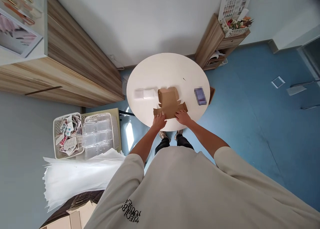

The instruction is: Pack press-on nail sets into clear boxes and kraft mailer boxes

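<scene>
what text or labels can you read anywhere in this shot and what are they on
Black print on the front of the person's shirt: upside down and partly folded under, not readable for certain.
Wall poster above the wooden shelf unit: rows of small pictures and print, too small to read.
Cards in the white basket: printed, too small to read.
Purple item on the round table: blurred out.
Cardboard box under the left hand and right hand: no print visible.

Both arms reach forward, left hand (159,121) and right hand (183,117) palm-down, close together.
</scene>
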A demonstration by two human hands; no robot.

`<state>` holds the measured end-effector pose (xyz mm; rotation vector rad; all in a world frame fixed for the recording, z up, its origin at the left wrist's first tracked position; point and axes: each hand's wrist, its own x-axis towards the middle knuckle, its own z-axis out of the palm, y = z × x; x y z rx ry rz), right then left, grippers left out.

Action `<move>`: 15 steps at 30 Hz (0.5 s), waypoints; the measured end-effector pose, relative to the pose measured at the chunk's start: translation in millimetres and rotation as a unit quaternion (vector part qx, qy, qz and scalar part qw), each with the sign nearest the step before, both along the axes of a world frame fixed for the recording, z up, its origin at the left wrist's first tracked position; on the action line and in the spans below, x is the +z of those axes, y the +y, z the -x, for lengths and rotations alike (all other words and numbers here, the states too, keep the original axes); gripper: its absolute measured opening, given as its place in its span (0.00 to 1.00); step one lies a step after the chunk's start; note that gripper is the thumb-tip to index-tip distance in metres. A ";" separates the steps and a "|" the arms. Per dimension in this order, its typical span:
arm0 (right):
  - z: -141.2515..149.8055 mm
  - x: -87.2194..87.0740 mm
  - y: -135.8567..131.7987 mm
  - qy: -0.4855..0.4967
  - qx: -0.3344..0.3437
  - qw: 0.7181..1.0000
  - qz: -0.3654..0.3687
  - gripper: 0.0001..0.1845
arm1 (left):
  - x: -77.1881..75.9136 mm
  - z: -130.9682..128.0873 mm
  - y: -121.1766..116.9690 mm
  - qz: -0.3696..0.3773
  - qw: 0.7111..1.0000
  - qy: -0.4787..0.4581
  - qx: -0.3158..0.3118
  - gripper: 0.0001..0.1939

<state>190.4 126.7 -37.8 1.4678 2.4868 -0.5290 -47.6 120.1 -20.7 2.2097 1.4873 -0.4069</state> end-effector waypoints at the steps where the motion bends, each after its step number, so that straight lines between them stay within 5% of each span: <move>1: -0.9 -0.9 -0.2 -0.004 0.000 1.000 0.013 0.22 | -1.2 0.0 1.2 0.009 1.000 0.001 -0.002 0.34; 9: -15.2 -11.1 3.8 -0.016 0.001 0.998 0.068 0.24 | -21.6 -1.6 -1.1 0.023 0.999 -0.011 0.031 0.40; 15: -15.8 -15.1 13.7 -0.007 -0.022 0.996 0.088 0.22 | -22.4 -6.8 6.4 0.021 0.998 -0.006 0.059 0.33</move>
